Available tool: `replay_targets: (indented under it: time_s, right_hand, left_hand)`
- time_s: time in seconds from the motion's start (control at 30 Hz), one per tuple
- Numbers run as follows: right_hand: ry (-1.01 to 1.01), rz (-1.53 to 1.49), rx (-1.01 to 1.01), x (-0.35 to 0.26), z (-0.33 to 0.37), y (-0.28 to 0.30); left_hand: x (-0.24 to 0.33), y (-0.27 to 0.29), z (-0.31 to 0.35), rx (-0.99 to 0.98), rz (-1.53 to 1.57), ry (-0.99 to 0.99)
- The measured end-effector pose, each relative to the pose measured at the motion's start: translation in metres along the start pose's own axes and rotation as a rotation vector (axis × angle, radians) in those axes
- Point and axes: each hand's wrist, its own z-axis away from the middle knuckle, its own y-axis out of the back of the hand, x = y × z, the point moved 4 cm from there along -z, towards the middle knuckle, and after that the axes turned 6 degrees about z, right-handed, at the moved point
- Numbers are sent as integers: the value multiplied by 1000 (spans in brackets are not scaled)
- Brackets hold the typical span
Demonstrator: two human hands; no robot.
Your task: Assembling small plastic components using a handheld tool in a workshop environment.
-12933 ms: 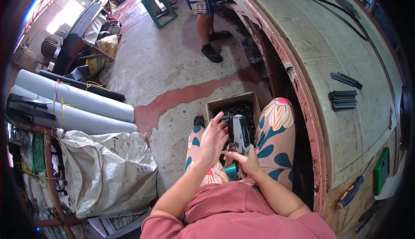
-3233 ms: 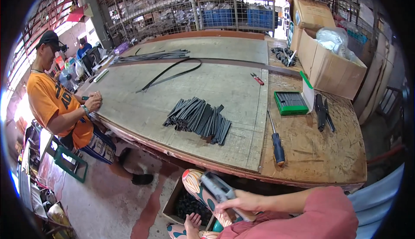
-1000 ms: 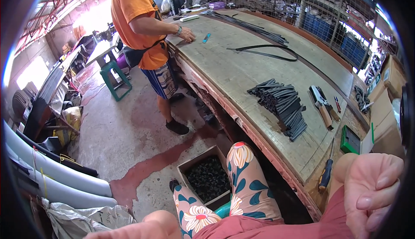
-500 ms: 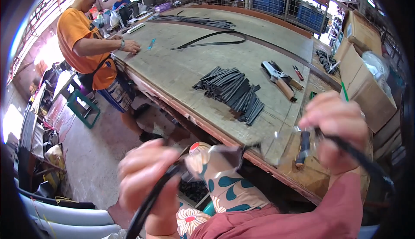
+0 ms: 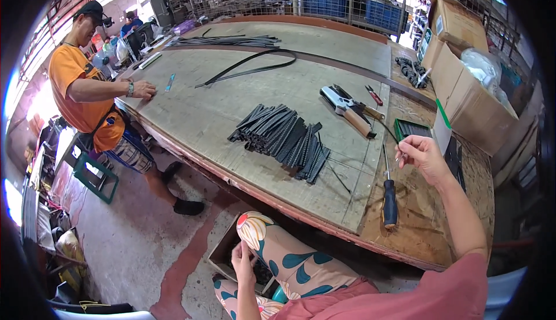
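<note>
Over the right part of the table, my right hand (image 5: 427,159) pinches something tiny between thumb and fingertips, too small to name. It is beside a small open green box (image 5: 412,128) with grey contents and above a screwdriver (image 5: 390,204) with a dark blue handle. My left hand (image 5: 244,265) is low by my knee, over a wooden box (image 5: 223,240) holding dark pieces. Its fingers are drawn together, and what they hold, if anything, is hidden. A pile of short black textured strips (image 5: 284,138) lies on the table (image 5: 202,111) ahead.
A grey hand tool (image 5: 346,110) and red-handled snips (image 5: 374,95) lie beyond the pile. Farther back are a looped black strap (image 5: 252,66) and long strips (image 5: 231,41). Cardboard boxes (image 5: 466,103) stand right; a co-worker in orange (image 5: 87,88) stands left.
The black straps that both hands held are out of them. My left hand has dropped to beside my knee; my right has drawn in toward the green box. The view has shifted rightward.
</note>
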Motion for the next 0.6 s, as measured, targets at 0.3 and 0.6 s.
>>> replay_targets:
  time_s: [0.3,0.6]
  right_hand:
    - [-241,107,-154,18,-18,-23]
    - [401,660,54,-37,-3,-66]
  left_hand:
    - [-15,-8,0,-208,265,174]
    - [-8,-27,-3,-28,295,-46]
